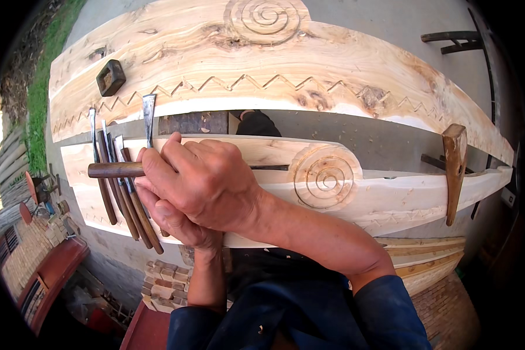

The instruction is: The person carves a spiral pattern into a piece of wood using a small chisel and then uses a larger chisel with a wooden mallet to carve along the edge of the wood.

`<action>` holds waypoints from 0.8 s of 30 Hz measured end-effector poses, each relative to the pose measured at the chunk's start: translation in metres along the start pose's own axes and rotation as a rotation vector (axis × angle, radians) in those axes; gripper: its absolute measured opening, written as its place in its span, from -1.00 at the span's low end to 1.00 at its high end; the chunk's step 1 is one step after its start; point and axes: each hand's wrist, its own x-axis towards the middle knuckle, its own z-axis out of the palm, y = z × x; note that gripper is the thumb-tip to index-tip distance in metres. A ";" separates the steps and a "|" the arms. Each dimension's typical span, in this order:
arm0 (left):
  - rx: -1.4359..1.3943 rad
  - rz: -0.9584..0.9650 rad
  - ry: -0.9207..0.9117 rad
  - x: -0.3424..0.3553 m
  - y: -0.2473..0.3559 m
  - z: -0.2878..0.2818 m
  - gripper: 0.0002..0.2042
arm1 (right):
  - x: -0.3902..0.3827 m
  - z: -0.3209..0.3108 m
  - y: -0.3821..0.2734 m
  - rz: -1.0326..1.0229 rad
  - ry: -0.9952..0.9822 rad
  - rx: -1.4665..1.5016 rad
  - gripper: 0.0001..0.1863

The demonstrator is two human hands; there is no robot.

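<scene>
My right hand [207,181] crosses over the near carved board [391,201], closed around a long chisel. The chisel's brown wooden handle [114,170] sticks out left of the fist. Its dark shaft [268,167] shows on the other side, reaching the edge of a round carved spiral [326,177]. Below and against it is my left hand [181,224], its fingers curled; the right hand partly covers them, and what they hold cannot be made out. Just left of both hands, several wooden-handled chisels [125,198] lie side by side on the board; one wide blade [149,111] points away.
A far board [332,52] bears a zigzag groove and another spiral [268,20]. A dark, hollow angular block [111,77] rests on it at left. A wooden mallet-like piece [454,169] lies across the boards at right. Stacked wood blocks [168,286] stand below left.
</scene>
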 end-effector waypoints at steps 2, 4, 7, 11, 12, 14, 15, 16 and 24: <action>-0.023 -0.017 0.006 0.005 0.001 0.004 -0.22 | 0.000 0.004 0.006 0.013 0.000 0.016 -0.70; -0.067 -0.044 0.016 0.011 0.003 0.009 -0.22 | 0.000 0.006 0.007 0.026 0.000 0.036 -0.69; -0.155 -0.088 -0.017 0.028 0.006 0.020 -0.22 | 0.008 -0.002 0.003 0.052 0.081 0.116 -0.69; -0.214 -0.167 -0.140 0.041 0.007 0.027 -0.31 | 0.010 -0.003 0.000 0.123 0.059 0.015 -0.75; -0.219 -0.187 -0.143 0.043 0.001 0.025 -0.31 | 0.010 -0.001 0.001 0.138 0.091 0.027 -0.76; -0.239 -0.185 -0.179 0.047 -0.010 0.021 -0.32 | 0.010 -0.002 0.004 0.125 0.112 0.032 -0.78; -0.244 -0.175 -0.196 0.045 -0.012 0.018 -0.33 | 0.009 -0.003 0.006 0.110 0.132 0.037 -0.80; -0.249 -0.165 -0.210 0.044 -0.012 0.016 -0.34 | 0.006 -0.004 0.007 0.113 0.132 0.038 -0.80; -0.078 -0.149 -0.048 0.035 0.000 0.031 -0.32 | 0.006 -0.009 0.001 0.077 0.119 -0.056 -0.75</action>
